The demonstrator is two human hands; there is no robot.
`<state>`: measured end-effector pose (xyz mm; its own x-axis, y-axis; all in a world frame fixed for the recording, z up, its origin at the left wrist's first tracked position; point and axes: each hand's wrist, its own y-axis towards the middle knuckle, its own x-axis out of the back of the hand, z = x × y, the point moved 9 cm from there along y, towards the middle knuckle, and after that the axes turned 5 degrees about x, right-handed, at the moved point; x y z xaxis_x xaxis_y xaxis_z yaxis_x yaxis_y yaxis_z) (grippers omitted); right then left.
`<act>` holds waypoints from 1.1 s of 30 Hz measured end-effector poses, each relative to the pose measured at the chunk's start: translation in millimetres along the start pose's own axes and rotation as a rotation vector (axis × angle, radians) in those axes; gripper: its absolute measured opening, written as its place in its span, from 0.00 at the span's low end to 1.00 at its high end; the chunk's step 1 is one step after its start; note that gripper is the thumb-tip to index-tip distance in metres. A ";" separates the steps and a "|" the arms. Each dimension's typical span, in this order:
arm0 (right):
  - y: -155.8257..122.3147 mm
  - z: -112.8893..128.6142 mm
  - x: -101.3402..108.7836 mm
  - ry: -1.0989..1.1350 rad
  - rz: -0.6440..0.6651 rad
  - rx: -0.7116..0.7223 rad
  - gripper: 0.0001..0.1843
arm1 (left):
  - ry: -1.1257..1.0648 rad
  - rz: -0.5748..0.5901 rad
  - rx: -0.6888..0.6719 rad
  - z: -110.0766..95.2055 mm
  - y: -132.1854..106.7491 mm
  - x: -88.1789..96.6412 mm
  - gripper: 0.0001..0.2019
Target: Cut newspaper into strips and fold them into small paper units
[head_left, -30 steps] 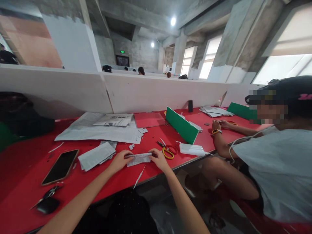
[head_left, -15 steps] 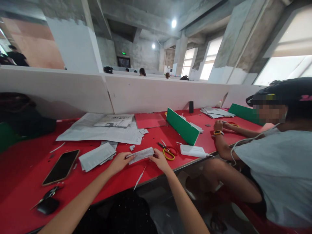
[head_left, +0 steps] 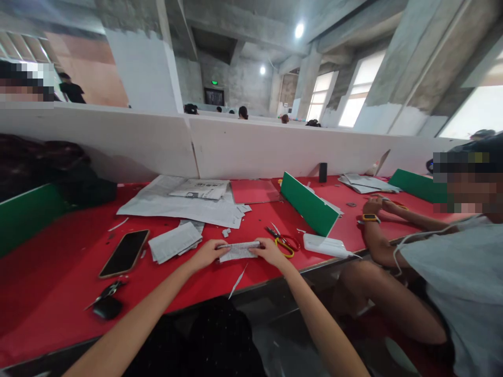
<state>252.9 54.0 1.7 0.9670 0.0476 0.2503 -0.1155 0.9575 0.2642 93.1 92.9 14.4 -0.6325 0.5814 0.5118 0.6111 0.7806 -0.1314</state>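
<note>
A strip of newspaper (head_left: 239, 252), its upper edge folded or rolled over, is stretched between my two hands near the table's front edge. My left hand (head_left: 211, 252) pinches its left end, and my right hand (head_left: 271, 252) grips the right end. Just beyond my right hand lie scissors with yellow handles (head_left: 286, 248) and a red-handled pair (head_left: 291, 242). To the left of my left hand rests a stack of cut newspaper pieces (head_left: 173, 243). A thin paper sliver (head_left: 238, 281) lies below the strip.
Large newspaper sheets (head_left: 176, 201) and a red board (head_left: 255, 191) lie farther back. A phone (head_left: 124, 254) and keys (head_left: 108, 301) are at left. Toward the right stand a green divider (head_left: 308, 204) and a white power bank (head_left: 328, 245). A person (head_left: 444, 262) sits at right.
The newspaper strip was tilted up to the right; now it is level, with its upper edge turned over. My view has swung slightly left.
</note>
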 end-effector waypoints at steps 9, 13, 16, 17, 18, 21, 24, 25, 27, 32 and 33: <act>-0.6 11.5 5.8 -0.038 -0.012 0.024 0.10 | -0.018 0.032 0.020 2.1 -1.2 -5.3 0.20; -1.0 10.6 8.5 -0.069 -0.024 0.029 0.08 | -0.018 0.041 -0.027 -4.0 -2.5 -7.0 0.18; -3.0 10.9 9.6 -0.100 -0.017 0.043 0.08 | -0.005 0.063 -0.043 -5.2 -3.1 -9.2 0.17; -3.8 11.0 9.7 -0.112 -0.010 0.048 0.08 | 0.003 0.073 -0.040 -4.1 -3.1 -10.3 0.17; -4.6 11.1 9.5 -0.125 -0.002 0.054 0.08 | 0.013 0.084 -0.036 -2.5 -2.9 -11.6 0.17; -6.9 10.1 7.7 -0.176 0.029 0.077 0.08 | 0.098 0.088 -0.035 2.7 -1.0 -14.3 0.17; -9.5 7.4 6.2 -0.259 0.040 0.109 0.06 | 0.268 0.027 -0.072 3.3 1.1 -13.3 0.15; -10.5 6.3 6.2 -0.292 0.033 0.122 0.06 | 0.317 0.008 -0.082 2.8 1.3 -13.2 0.14; -12.5 4.4 6.6 -0.357 0.011 0.145 0.05 | 0.376 -0.010 -0.089 1.8 0.8 -14.0 0.11; -15.8 3.4 4.1 -0.483 -0.005 0.206 0.04 | 0.428 -0.041 -0.109 -5.0 -5.0 -15.0 0.11; -16.0 3.9 3.3 -0.504 -0.003 0.215 0.04 | 0.452 -0.049 -0.123 -7.6 -6.3 -15.2 0.13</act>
<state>257.0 37.7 1.9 0.7451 -0.1477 0.6504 -0.2078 0.8752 0.4368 102.4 77.4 13.8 -0.4079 0.3649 0.8370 0.6546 0.7559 -0.0105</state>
